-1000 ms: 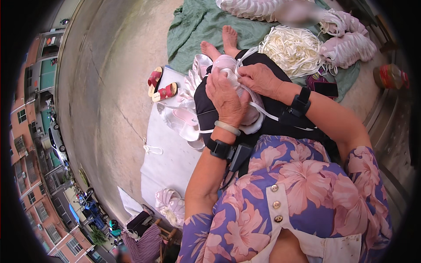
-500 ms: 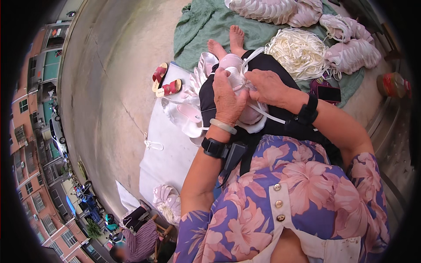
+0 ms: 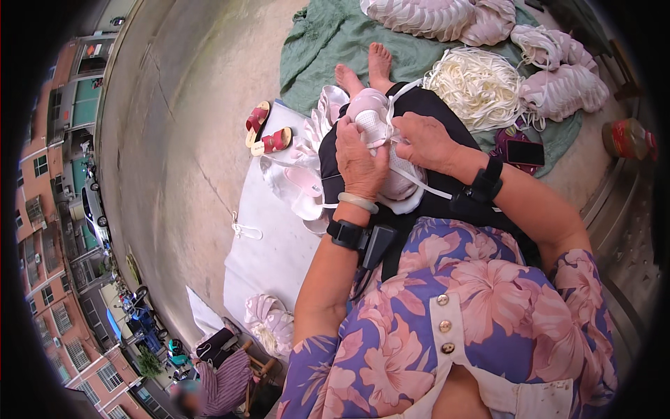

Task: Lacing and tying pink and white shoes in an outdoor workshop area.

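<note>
On my lap lies a pale pink and white shoe upper (image 3: 403,187), its toe pointing away from me. My left hand (image 3: 360,159) is closed on the near-left side of it, thumb up at the lacing. From the right, my right hand (image 3: 427,142) pinches a white shoelace (image 3: 426,184) over the middle of the shoe; its fingertips partly hide the eyelets. Loose lace ends trail to both sides. Beside my left thigh, several more white and pink shoe uppers (image 3: 301,183) lie in a loose row.
A pile of white laces (image 3: 473,89) rests on a green cloth (image 3: 310,59), near bundled shoe uppers (image 3: 565,91). A phone (image 3: 525,153) lies to the right, with a jar (image 3: 624,138) beyond it. Red sandals (image 3: 272,142) sit left by a white sheet (image 3: 262,279). Another person (image 3: 227,380) sits at lower left.
Both hands stay at the shoe. My left hand has shifted slightly down from the toe, uncovering more of the mesh tongue. My right fingers have moved a little at the lace.
</note>
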Tool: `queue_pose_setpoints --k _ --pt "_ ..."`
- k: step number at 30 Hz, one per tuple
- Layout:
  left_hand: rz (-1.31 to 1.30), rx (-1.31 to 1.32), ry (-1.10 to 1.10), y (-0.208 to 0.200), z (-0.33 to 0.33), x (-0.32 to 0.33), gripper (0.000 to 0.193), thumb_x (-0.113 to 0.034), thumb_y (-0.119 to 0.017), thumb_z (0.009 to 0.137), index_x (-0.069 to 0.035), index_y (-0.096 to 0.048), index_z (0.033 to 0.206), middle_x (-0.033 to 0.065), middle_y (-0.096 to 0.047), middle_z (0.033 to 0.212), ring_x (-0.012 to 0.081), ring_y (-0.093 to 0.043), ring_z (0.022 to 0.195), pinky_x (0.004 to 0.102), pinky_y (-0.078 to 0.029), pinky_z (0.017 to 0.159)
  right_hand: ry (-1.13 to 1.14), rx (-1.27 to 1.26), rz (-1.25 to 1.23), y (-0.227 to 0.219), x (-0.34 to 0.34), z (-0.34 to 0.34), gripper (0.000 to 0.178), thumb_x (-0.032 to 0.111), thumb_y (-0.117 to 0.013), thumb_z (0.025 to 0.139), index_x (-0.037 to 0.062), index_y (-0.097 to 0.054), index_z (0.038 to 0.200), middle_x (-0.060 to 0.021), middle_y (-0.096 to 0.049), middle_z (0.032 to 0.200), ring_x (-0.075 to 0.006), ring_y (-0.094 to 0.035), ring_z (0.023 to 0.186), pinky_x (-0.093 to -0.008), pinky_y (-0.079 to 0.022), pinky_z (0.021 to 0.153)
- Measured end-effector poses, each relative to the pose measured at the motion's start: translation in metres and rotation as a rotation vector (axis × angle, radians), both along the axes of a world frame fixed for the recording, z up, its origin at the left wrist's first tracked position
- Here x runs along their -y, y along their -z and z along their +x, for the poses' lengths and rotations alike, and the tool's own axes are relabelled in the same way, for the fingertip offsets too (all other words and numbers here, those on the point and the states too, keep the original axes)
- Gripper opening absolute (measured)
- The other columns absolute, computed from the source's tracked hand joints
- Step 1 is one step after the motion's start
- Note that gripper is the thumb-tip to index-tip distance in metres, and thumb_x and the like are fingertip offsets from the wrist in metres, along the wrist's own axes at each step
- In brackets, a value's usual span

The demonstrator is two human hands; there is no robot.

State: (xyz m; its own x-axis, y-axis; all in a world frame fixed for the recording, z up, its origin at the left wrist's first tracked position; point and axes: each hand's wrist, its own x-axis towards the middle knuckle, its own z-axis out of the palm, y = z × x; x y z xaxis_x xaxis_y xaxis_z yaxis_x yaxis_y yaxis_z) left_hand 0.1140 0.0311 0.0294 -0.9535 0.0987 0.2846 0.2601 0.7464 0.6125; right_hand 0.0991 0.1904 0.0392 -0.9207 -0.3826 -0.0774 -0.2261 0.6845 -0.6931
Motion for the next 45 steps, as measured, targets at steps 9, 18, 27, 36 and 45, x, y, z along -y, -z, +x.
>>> queue_pose_setpoints --k 9,18,27,36,45 --pt "-0.295 -0.269 -0.003 -0.005 0.002 0.002 0.032 -0.015 -0.069 0.062 -0.006 -0.048 0.084 0.0152 -0.051 0.101 0.0308 -0.050 0.086 0.0385 -0.037 0.073 -0.014 -0.141 -0.019 0.010 0.002 0.001 0.023 0.017 -0.055 0.070 0.0046 -0.052 0.090 -0.0157 -0.052 0.083 -0.0345 -0.054 0.080 -0.0427 -0.044 0.071" --pt "-0.527 -0.302 0.266 -0.010 0.009 0.003 0.009 -0.015 -0.058 0.069 -0.011 -0.055 0.076 0.0020 -0.046 0.069 0.0204 -0.051 0.068 0.0355 -0.034 0.061 -0.119 -0.066 -0.058 0.017 0.005 -0.015 0.015 0.015 -0.055 0.067 0.0016 -0.058 0.072 -0.0184 -0.059 0.071 -0.0344 -0.059 0.074 -0.0419 -0.047 0.068" --pt "-0.493 -0.241 0.222 -0.002 0.007 -0.008 0.006 -0.012 -0.059 0.071 -0.011 -0.053 0.072 0.0068 -0.050 0.065 0.0250 -0.054 0.050 0.0348 -0.042 0.044 -0.251 0.099 -0.149 0.016 -0.003 -0.032 0.014 0.012 -0.058 0.063 -0.0004 -0.056 0.070 -0.0153 -0.055 0.062 -0.0280 -0.055 0.058 -0.0353 -0.043 0.055" --pt "-0.334 -0.048 0.150 -0.028 0.038 0.013 0.010 -0.009 -0.055 0.076 -0.007 -0.048 0.070 0.0115 -0.051 0.065 0.0321 -0.055 0.056 0.0391 -0.044 0.048 0.083 0.061 -0.209 0.017 -0.003 -0.005 0.027 0.017 -0.062 0.067 0.0015 -0.052 0.086 -0.0104 -0.058 0.067 -0.0275 -0.059 0.063 -0.0355 -0.046 0.059" --pt "-0.688 0.628 -0.672 0.012 0.196 0.264 0.019 -0.017 -0.049 0.077 0.000 -0.055 0.071 0.0227 -0.057 0.062 0.0351 -0.059 0.062 0.0446 -0.049 0.060 0.128 -0.022 -0.135 0.026 0.004 -0.003 0.030 0.016 -0.060 0.067 0.0025 -0.047 0.091 -0.0109 -0.058 0.068 -0.0290 -0.059 0.065 -0.0382 -0.046 0.062"
